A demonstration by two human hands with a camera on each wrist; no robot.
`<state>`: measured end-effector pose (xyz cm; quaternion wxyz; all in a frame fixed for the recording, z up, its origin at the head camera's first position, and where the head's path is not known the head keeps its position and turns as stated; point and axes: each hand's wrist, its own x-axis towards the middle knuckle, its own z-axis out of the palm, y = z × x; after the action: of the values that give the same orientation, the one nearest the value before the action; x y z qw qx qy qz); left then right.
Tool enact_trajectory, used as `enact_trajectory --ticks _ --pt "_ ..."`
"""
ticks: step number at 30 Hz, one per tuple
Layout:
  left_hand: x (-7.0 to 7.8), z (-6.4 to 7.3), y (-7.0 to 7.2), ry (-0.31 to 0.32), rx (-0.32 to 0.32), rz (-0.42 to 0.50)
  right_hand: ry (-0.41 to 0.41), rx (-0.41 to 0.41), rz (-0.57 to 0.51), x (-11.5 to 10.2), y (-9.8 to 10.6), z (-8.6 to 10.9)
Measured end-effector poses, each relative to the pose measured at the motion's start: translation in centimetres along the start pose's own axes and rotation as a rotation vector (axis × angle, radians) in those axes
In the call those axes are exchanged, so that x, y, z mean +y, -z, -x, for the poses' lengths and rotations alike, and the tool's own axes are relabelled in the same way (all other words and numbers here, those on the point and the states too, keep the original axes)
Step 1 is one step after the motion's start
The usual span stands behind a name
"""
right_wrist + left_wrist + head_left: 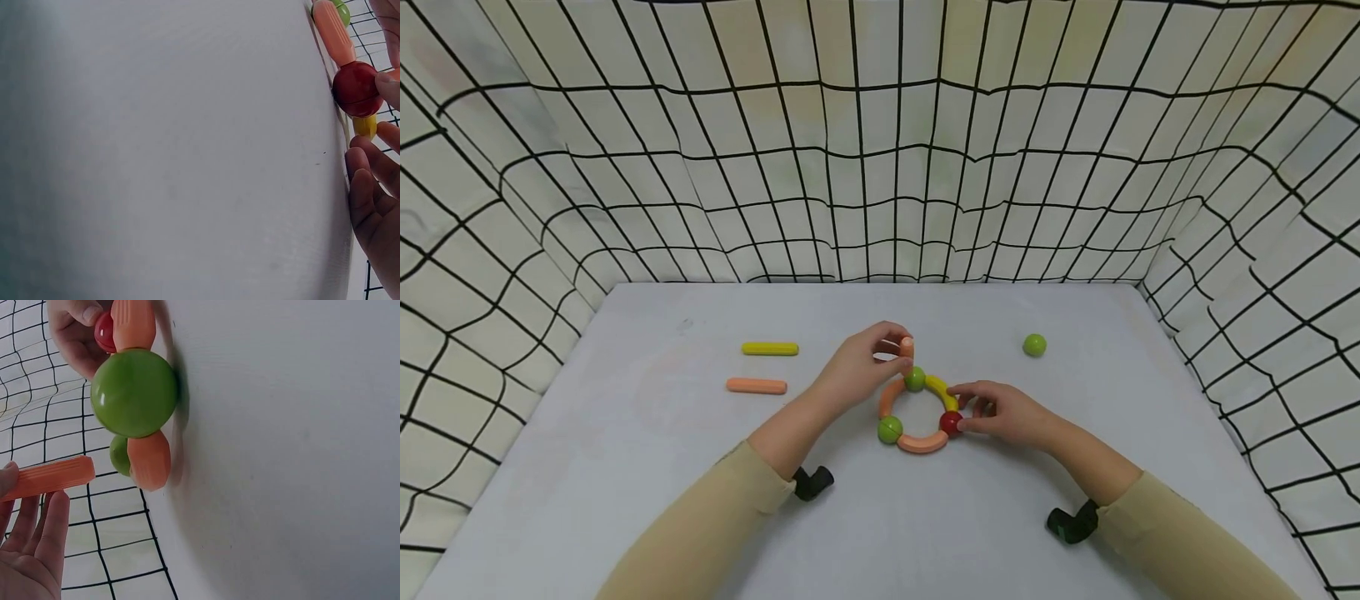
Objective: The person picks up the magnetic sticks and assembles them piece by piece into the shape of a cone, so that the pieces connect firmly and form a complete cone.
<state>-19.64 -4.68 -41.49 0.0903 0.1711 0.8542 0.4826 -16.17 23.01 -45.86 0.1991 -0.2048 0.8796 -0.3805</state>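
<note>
cropped sleeves (700, 521) at bottom; centre, left hand (859, 367) pinches part-hidden orange stick (907, 343); right hand (1011, 414), fingers parted, touches red ball (950, 424).

Two rods (756, 386) lie left of the ring (922, 443).

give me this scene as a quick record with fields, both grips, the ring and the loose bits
surface: white table
left grip: holds an orange stick near the ring's far green ball; contact between them unclear
right grip: touches the red ball, close to the yellow curve
ring: three balls alternating with three curves
rest of ring: near green ball, left orange curve, near orange curve
loose, left side: yellow stick, second orange stick
loose, right side: lone green ball
</note>
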Motion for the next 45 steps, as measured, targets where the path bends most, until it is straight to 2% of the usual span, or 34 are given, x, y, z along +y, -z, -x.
enact_trajectory --ticks 5,22,39,45 --pt "0.0 -0.3 -0.6 0.019 -0.013 0.004 0.017 0.001 -0.001 0.1 0.0 0.0" --pt "0.1 -0.8 -1.2 0.013 -0.038 -0.058 0.036 0.006 0.004 0.1 -0.2 -0.1" --pt "-0.3 -0.2 -0.7 0.036 -0.027 -0.061 -0.004 0.012 0.003 -0.4 -0.1 -0.3" --pt "-0.9 0.6 -0.1 0.048 -0.002 -0.114 -0.051 0.029 0.008 -0.6 0.0 -0.6"
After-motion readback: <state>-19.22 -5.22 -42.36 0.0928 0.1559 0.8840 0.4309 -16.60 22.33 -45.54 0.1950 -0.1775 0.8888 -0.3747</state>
